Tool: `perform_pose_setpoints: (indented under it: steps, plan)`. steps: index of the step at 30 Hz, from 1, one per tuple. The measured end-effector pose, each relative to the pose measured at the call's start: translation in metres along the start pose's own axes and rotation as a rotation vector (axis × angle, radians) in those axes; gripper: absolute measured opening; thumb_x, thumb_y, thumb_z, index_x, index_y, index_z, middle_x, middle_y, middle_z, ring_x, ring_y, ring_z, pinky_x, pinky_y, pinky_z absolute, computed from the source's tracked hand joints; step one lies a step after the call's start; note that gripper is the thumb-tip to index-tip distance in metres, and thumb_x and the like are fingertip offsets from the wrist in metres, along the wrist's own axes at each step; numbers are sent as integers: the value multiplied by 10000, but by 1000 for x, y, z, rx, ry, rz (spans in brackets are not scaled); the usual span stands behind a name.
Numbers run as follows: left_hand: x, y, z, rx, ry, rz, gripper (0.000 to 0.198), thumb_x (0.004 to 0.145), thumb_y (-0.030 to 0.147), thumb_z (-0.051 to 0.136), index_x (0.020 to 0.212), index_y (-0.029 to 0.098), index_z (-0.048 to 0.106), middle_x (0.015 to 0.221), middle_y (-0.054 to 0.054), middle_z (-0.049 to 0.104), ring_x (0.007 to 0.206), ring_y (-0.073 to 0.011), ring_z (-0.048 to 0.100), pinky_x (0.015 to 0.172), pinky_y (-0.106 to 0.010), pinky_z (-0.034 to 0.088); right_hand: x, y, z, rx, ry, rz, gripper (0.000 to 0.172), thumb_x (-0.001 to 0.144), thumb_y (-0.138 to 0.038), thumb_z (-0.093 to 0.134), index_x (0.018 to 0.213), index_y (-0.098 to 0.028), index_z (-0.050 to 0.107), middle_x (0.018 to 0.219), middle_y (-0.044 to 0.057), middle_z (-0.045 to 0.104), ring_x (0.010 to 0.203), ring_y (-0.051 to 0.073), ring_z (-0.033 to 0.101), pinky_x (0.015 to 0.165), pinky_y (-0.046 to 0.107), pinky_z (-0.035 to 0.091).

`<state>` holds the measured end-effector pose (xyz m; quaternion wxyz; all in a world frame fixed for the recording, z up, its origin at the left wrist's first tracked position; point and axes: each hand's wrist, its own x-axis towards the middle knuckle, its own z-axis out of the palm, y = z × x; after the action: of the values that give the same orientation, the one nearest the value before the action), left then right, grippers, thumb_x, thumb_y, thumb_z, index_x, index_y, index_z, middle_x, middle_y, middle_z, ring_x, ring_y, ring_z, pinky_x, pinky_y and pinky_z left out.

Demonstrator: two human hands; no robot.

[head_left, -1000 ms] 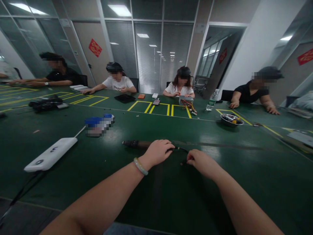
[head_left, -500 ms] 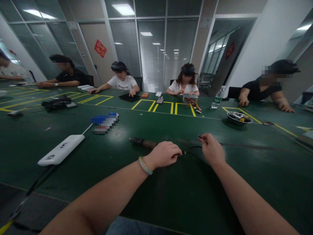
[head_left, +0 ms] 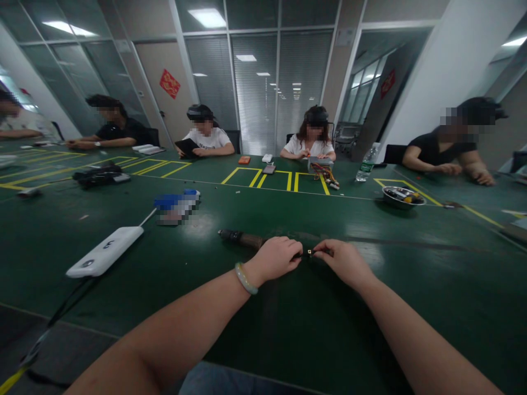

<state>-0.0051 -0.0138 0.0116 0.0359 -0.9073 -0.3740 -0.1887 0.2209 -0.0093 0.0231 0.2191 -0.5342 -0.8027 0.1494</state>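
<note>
A dark stick-like tool (head_left: pixel 247 240) with a brown barrel and a stepped black tip lies on the green table, its tip pointing left. My left hand (head_left: pixel 280 255) is closed around its right part, resting at the tabletop. A small brass-coloured bit (head_left: pixel 309 252) shows in the narrow gap between my two hands. My right hand (head_left: pixel 343 260) is pinched close to that bit, thumb and fingertips together. What its fingers hold is mostly hidden; a bit of black shows at the fingertips.
A white power bank (head_left: pixel 105 252) with a cable lies at left, near a blurred phone (head_left: pixel 179 208). Farther off stand a metal bowl (head_left: pixel 403 198) of small parts and a water bottle (head_left: pixel 368 163). Several people sit across the table (head_left: pixel 247 329).
My right hand has moved left and down, bringing its fingertips beside my left hand; the thin black cable between them no longer shows. A person across has lifted a dark flat object.
</note>
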Motion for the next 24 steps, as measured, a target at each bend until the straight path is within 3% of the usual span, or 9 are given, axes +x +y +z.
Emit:
perform_pose_setpoints:
  steps: [14,24]
  plan:
    - [0,-4,0,-117,36,-3,116,869,292,592,949,214,620,911,-5,670,880,-176,620,809,-308,453,-5,-13,12,-25,-31,-103,70,846,-268,627,882,-248,683,865,-27,666,765,146,590,684,264,399]
    - [1,-5,-1,-109,24,6,119,863,297,604,947,217,628,908,-3,672,877,-171,623,804,-301,451,-3,-6,16,22,-8,-60,55,856,-255,607,850,-240,659,848,-27,662,770,147,589,663,258,388]
